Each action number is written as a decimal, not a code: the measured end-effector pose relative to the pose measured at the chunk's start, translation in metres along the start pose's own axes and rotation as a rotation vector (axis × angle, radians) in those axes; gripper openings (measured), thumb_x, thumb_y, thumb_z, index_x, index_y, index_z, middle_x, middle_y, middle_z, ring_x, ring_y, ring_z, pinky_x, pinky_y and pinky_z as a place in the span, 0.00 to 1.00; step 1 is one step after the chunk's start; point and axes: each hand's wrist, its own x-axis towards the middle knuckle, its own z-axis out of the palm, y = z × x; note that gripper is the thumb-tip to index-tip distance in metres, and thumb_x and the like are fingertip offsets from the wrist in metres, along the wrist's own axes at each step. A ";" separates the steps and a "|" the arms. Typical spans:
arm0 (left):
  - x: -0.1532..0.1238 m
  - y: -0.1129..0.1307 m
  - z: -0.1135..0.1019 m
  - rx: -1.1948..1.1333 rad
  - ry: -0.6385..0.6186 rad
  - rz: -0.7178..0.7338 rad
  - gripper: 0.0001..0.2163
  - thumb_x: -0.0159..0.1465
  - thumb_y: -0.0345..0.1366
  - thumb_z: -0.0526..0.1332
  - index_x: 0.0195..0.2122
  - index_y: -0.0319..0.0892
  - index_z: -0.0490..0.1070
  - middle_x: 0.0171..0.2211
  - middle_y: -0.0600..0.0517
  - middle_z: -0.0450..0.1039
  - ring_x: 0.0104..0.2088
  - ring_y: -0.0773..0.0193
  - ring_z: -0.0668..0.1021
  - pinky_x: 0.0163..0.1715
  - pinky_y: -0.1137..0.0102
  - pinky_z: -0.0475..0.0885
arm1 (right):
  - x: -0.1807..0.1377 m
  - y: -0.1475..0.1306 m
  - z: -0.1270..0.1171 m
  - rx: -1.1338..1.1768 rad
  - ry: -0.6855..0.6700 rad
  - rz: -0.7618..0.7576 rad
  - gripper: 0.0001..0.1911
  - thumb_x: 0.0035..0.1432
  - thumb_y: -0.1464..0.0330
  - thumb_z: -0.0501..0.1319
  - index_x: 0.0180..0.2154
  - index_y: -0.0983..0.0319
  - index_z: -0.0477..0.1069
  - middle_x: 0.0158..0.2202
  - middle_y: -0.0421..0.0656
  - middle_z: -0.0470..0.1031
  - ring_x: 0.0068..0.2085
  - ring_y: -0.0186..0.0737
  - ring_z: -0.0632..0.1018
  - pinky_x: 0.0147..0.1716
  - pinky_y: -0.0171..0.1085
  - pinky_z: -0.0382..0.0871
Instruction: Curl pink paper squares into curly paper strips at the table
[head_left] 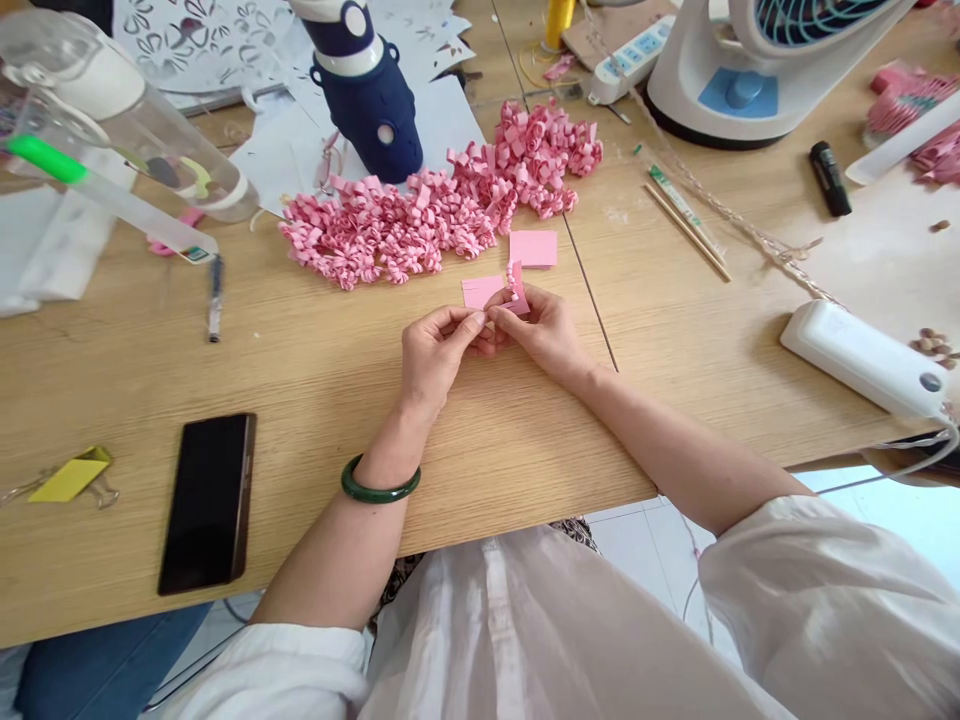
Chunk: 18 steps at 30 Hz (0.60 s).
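My left hand (439,355) and my right hand (551,330) meet over the wooden table, thumbs and fingertips pinched close together. Between them is a pink paper strip (515,284) with a curled, fringed end standing up by my right fingers. Its lower part is hidden by the fingers. Just behind the hands lies a piece of pink paper (480,291), and beyond it a small stack of pink paper rectangles (534,248). A long heap of curled pink paper pieces (397,228) stretches across the table past both.
A dark blue bottle (379,120) stands behind the heap, with a clear bottle (150,130) to its left. A phone (206,500) and binder clip (71,477) lie at front left. On the right are wooden sticks (686,228), a marker (830,180), a fan (727,85) and a white device (862,358).
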 end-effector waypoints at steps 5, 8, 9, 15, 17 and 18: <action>0.000 0.000 0.001 0.009 0.013 0.002 0.13 0.55 0.45 0.73 0.30 0.39 0.79 0.25 0.52 0.79 0.21 0.70 0.78 0.26 0.73 0.78 | 0.000 -0.002 0.000 -0.028 0.001 -0.008 0.09 0.59 0.65 0.66 0.32 0.63 0.70 0.28 0.38 0.72 0.27 0.29 0.73 0.30 0.32 0.75; 0.000 0.000 0.001 0.006 -0.001 0.011 0.13 0.56 0.45 0.72 0.30 0.39 0.79 0.26 0.52 0.79 0.21 0.70 0.78 0.27 0.73 0.78 | 0.000 -0.002 0.000 -0.028 0.005 -0.007 0.08 0.59 0.66 0.66 0.32 0.63 0.71 0.28 0.38 0.73 0.27 0.29 0.73 0.31 0.32 0.75; 0.000 0.000 0.001 0.013 -0.001 0.012 0.13 0.56 0.45 0.72 0.30 0.40 0.79 0.26 0.52 0.79 0.22 0.70 0.78 0.28 0.73 0.78 | 0.000 -0.002 0.000 -0.031 0.009 -0.001 0.08 0.59 0.66 0.66 0.32 0.63 0.71 0.28 0.38 0.73 0.27 0.29 0.73 0.31 0.32 0.75; 0.001 0.000 0.001 0.036 0.038 0.004 0.13 0.56 0.45 0.72 0.29 0.39 0.78 0.25 0.53 0.78 0.21 0.70 0.77 0.27 0.74 0.77 | 0.000 -0.001 0.001 -0.042 0.003 0.015 0.08 0.58 0.65 0.67 0.33 0.63 0.72 0.28 0.38 0.74 0.27 0.29 0.73 0.30 0.32 0.74; 0.001 0.000 0.001 0.025 0.048 0.004 0.13 0.55 0.45 0.72 0.30 0.39 0.78 0.25 0.53 0.78 0.21 0.70 0.78 0.26 0.74 0.77 | 0.000 -0.001 0.001 -0.038 0.013 0.003 0.09 0.58 0.65 0.67 0.33 0.63 0.72 0.29 0.38 0.74 0.27 0.29 0.73 0.30 0.32 0.73; 0.001 0.000 0.001 0.019 0.052 0.004 0.12 0.55 0.44 0.72 0.30 0.39 0.79 0.25 0.53 0.78 0.21 0.70 0.78 0.26 0.74 0.77 | 0.000 0.000 0.001 -0.037 0.019 -0.001 0.09 0.58 0.64 0.68 0.33 0.63 0.71 0.29 0.38 0.74 0.27 0.29 0.73 0.30 0.32 0.73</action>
